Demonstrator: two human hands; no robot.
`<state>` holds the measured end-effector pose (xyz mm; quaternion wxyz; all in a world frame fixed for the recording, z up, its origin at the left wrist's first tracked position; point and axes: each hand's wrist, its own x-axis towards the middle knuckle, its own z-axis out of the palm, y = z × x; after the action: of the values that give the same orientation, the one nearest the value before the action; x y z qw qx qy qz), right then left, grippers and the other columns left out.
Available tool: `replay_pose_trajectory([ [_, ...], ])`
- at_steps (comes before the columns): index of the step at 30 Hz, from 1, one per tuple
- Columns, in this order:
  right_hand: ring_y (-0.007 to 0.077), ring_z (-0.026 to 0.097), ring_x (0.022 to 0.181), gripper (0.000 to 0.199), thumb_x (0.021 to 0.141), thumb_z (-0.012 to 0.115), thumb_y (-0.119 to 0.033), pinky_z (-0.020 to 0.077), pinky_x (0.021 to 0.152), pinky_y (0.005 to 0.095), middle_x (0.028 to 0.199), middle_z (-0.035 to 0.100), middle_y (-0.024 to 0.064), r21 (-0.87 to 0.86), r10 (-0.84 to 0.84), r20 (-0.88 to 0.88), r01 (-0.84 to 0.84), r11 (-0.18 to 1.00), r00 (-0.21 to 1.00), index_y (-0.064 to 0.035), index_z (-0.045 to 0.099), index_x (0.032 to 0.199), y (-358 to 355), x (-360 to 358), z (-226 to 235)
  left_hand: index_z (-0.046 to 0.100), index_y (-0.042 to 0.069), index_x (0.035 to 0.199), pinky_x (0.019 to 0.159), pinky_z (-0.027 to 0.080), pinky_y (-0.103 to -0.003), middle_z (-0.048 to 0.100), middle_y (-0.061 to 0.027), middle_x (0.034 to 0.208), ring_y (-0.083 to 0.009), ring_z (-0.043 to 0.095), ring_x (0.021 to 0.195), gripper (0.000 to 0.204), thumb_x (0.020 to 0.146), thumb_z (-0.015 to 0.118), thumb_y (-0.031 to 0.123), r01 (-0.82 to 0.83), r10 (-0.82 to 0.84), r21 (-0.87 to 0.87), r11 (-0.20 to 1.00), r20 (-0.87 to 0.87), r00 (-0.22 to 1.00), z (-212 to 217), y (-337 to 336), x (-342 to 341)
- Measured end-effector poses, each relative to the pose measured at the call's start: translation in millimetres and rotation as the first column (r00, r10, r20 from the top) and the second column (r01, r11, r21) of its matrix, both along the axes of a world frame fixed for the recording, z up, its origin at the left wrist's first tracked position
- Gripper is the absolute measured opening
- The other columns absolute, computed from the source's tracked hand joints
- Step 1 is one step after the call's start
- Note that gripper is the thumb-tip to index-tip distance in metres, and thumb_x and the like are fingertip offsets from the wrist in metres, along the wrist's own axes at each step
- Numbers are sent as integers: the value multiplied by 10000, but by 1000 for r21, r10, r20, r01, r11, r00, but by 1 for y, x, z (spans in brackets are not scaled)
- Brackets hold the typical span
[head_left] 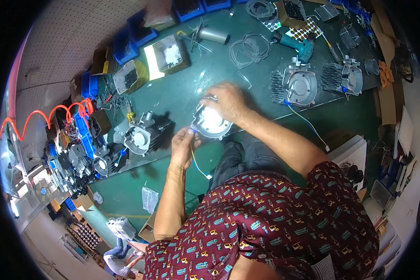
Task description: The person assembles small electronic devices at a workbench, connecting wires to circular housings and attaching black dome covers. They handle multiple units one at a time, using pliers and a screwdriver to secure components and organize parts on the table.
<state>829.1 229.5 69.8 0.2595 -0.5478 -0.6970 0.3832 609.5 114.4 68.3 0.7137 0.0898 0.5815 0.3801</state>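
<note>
A silver cast-metal engine housing (212,122) sits at the bench's front edge in front of me, its round face glaring under the light. My right hand (226,101) is wrapped over its upper right side, fingers curled around the top. At the lower left of the housing, my left hand (183,147) pinches a small blue fitting (192,129) between thumb and fingers. A thin cable (196,161) hangs from there, ending in a white connector (208,177). Left of my hands stands a similar finned housing (139,139). Another housing (299,86), with its own cable, stands to the right.
One more finned housing (350,78) is at the far right. Behind lie a teal power drill (299,46), wire-like gaskets (249,50), a metal cylinder (213,35) and an open box (170,54). Yellow-handled pliers (130,115) and blue bins (124,45) are at left. A person (120,261) is below left.
</note>
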Motion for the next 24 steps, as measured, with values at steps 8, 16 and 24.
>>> replay_pose_trajectory([
  [8,302,653,966,291,840,753,-377,459,888,458,945,749,94,49,43,-9,-43,998,999,-94,753,908,0,-5,-10,638,1,1140,712,550,-266,653,-37,925,-118,613,809,225,980,663,156,111,-111,-11,994,-27,993,5,9,-7],
  [16,289,608,1078,324,857,729,-400,399,975,480,1032,734,85,63,64,73,-68,996,995,-95,736,966,-4,-6,-5,613,-6,1215,646,551,-242,640,-33,955,-101,596,798,267,1005,611,158,263,-257,-7,965,-231,938,16,16,-10],
  [24,271,548,1191,383,817,729,-355,386,1016,497,1205,665,71,121,285,392,-355,927,875,-137,713,1131,-10,-14,13,634,-17,1149,642,558,-255,609,-27,907,-105,583,774,232,1012,576,160,335,-321,-7,942,-309,895,11,18,-12],
])
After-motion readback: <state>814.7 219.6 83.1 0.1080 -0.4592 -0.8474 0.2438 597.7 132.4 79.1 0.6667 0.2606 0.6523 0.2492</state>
